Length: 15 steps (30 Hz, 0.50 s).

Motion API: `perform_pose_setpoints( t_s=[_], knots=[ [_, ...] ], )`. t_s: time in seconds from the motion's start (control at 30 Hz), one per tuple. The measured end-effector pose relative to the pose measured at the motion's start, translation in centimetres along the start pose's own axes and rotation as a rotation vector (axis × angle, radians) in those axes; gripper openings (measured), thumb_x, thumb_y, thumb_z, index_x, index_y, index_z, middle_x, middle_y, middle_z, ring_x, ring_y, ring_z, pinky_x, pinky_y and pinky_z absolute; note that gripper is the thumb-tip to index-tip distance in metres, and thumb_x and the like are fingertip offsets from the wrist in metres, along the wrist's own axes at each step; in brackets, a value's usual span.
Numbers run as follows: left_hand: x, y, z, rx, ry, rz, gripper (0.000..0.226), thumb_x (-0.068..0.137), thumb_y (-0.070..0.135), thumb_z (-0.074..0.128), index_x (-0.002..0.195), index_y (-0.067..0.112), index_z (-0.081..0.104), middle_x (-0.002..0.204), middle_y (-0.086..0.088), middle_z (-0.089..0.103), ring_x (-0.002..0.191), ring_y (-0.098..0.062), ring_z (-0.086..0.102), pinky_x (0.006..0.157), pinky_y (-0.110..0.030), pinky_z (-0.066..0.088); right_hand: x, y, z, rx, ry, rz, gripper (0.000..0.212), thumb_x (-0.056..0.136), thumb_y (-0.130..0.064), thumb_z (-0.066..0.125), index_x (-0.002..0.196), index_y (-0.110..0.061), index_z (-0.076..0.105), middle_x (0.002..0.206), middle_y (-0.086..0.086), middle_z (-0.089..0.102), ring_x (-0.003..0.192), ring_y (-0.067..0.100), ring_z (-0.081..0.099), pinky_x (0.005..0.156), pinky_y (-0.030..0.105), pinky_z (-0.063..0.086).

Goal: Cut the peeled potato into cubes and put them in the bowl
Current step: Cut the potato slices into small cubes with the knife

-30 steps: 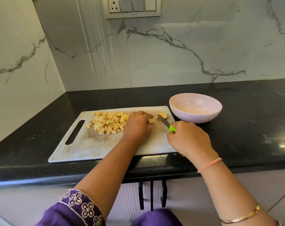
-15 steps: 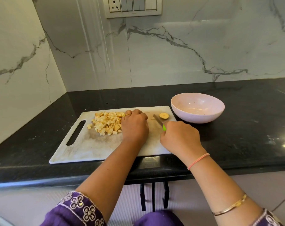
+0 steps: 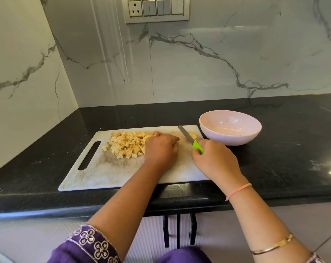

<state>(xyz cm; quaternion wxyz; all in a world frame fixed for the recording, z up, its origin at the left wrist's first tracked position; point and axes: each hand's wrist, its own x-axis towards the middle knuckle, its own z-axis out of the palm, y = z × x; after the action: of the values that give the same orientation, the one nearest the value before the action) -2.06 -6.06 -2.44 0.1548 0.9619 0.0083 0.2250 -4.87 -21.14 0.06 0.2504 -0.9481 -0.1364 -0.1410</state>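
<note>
A white cutting board [image 3: 111, 171] lies on the black counter. A pile of pale yellow potato cubes [image 3: 125, 144] covers its far middle. My left hand [image 3: 161, 150] rests curled against the right side of the pile, fingers closed, palm down; what is under it is hidden. My right hand [image 3: 214, 161] grips a knife [image 3: 190, 139] by its green handle, blade pointing away and left. A small potato end piece [image 3: 192, 135] lies beside the blade near the board's far right corner. The pink bowl [image 3: 230, 128] stands right of the board, with no cubes in it.
Marble walls close off the left and the back, with a switch plate [image 3: 157, 9] high on the back wall. The counter's front edge [image 3: 104, 209] runs just below the board. Black counter stretches right of the bowl.
My left hand slid left to the cube pile. My right hand swung the knife blade off the end piece, now angled up and left.
</note>
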Motion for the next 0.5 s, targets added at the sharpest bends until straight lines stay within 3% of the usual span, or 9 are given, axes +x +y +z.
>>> perform_pose_setpoints(
  t_s=[0.33,0.5],
  knots=[
    [1.0,-0.7,-0.6,0.169,-0.039,0.051,0.031,0.097,0.028,0.042,0.112,0.028,0.069,0.109,0.005,0.070,0.110,-0.020,0.050,0.092,-0.033,0.035,0.1,0.3,1.8,0.089,0.034,-0.007,0.045,0.096,-0.029,0.039,0.141,-0.032,0.040,0.091,0.008,0.066,0.086,0.030,0.060,0.065,0.033,0.043],
    [1.9,-2.4,-1.2,0.264,-0.058,0.037,0.030,0.098,0.025,0.043,0.118,0.027,0.066,0.112,0.004,0.067,0.111,-0.019,0.049,0.095,-0.034,0.036,-0.1,1.1,2.0,0.204,0.072,0.002,0.045,0.094,-0.027,0.041,0.139,-0.035,0.045,0.075,0.003,0.063,0.070,0.024,0.057,0.059,0.032,0.045]
  ],
)
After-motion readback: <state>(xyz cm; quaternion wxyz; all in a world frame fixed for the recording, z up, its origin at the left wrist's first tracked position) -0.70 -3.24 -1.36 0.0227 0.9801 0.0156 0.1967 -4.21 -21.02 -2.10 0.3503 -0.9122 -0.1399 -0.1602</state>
